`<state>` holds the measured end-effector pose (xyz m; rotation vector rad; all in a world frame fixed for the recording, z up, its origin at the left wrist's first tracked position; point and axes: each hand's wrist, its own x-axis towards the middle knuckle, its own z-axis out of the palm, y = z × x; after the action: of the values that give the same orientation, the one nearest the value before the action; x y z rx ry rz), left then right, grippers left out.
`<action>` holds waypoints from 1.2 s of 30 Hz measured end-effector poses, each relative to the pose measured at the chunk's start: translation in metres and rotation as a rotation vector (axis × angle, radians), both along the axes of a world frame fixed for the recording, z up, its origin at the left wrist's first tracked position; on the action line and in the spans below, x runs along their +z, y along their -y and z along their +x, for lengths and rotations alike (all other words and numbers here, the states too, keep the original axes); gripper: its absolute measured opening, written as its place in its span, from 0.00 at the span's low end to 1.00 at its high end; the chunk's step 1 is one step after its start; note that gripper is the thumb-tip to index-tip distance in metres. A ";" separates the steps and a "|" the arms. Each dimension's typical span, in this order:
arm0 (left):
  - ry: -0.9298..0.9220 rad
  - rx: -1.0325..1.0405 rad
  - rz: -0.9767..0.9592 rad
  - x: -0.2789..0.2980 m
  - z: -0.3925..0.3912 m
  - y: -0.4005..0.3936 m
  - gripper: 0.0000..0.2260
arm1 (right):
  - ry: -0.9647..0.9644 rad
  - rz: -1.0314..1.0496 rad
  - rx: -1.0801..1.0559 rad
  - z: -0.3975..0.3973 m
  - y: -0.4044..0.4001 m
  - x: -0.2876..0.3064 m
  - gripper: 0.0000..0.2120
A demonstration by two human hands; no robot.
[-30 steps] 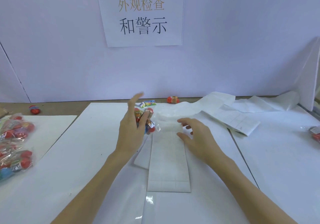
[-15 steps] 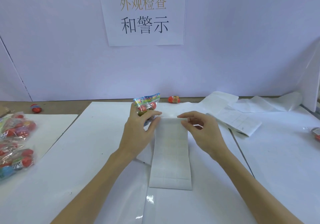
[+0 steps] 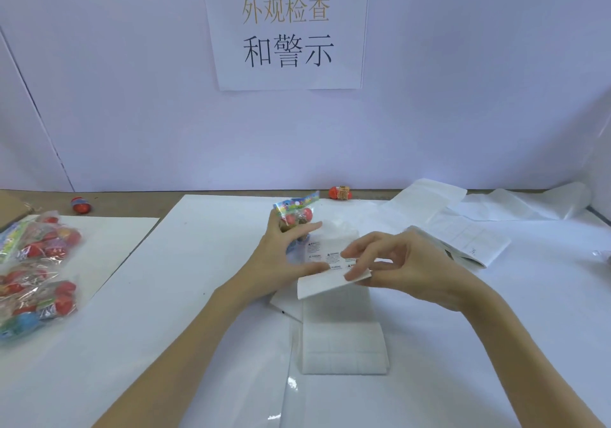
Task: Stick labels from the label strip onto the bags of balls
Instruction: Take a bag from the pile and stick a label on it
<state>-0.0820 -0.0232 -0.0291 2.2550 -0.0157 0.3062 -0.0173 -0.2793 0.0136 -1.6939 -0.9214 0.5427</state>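
Indoors, white-papered table (image 3: pixel 165 295), wall sign (image 3: pixel 287 30), left hand (image 3: pixel 281 259) gripping bag (image 3: pixel 296 212), right hand (image 3: pixel 403 269) pinching label strip (image 3: pixel 334 283)

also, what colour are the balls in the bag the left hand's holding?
Mostly red, through clear wrap of the bag in the left hand; head view.

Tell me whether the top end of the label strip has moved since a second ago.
Yes. The label strip's top end, flat before, is now folded back toward the person, away from the wall sign, pinched by the right hand.
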 end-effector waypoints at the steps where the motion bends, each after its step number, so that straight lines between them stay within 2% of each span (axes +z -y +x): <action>1: 0.020 -0.012 0.117 -0.003 0.002 0.000 0.28 | -0.010 -0.012 0.015 0.000 0.000 0.000 0.06; 2: 0.051 -0.015 0.204 -0.005 0.004 0.001 0.26 | -0.018 -0.025 0.031 0.000 0.001 0.000 0.06; 4: 0.078 -0.002 0.244 -0.007 0.007 0.001 0.24 | -0.012 -0.087 0.082 0.001 0.004 0.001 0.09; 6: 0.083 0.020 0.200 -0.007 0.007 0.003 0.23 | 0.036 -0.209 0.165 0.003 0.008 0.004 0.18; 9: 0.025 0.055 0.253 -0.008 0.008 0.005 0.29 | 0.058 -0.310 0.203 0.004 0.010 0.007 0.30; 11: 0.035 0.055 0.261 -0.009 0.009 0.006 0.26 | -0.007 -0.280 0.166 0.003 0.008 0.007 0.28; 13: 0.094 0.062 0.197 -0.010 0.009 0.006 0.16 | -0.013 -0.229 0.083 0.003 0.004 0.005 0.23; 16: 0.157 0.071 0.091 -0.012 0.010 0.006 0.08 | 0.113 -0.141 -0.135 0.004 -0.003 0.001 0.18; 19: 0.190 0.013 0.027 -0.008 0.008 0.006 0.03 | 0.265 -0.048 -0.272 0.003 -0.011 -0.005 0.22; 22: 0.219 -0.040 0.013 0.000 0.005 0.011 0.12 | 0.512 -0.044 -0.318 0.003 -0.015 -0.009 0.21; 24: 0.214 -0.037 -0.007 0.004 0.002 0.014 0.12 | 0.584 -0.078 -0.315 0.005 -0.015 -0.010 0.19; 26: 0.193 -0.036 -0.051 0.007 0.000 0.016 0.12 | 0.566 -0.057 -0.295 0.005 -0.016 -0.011 0.19; 29: 0.194 -0.073 -0.080 0.012 -0.003 0.018 0.22 | 0.522 0.006 -0.294 0.003 -0.018 -0.012 0.18; 30: 0.189 -0.079 -0.081 0.013 -0.004 0.018 0.22 | 0.508 0.011 -0.302 0.004 -0.018 -0.012 0.18; 33: 0.143 -0.084 -0.105 0.013 -0.006 0.019 0.12 | 0.452 -0.009 -0.302 0.006 -0.019 -0.011 0.15; 36: 0.146 -0.084 -0.206 0.014 -0.008 0.020 0.14 | 0.406 0.016 -0.287 0.007 -0.020 -0.012 0.13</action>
<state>-0.0897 -0.0431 -0.0155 2.0181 -0.1484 0.4084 -0.0099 -0.2595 0.0015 -1.9177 -0.9371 -0.0041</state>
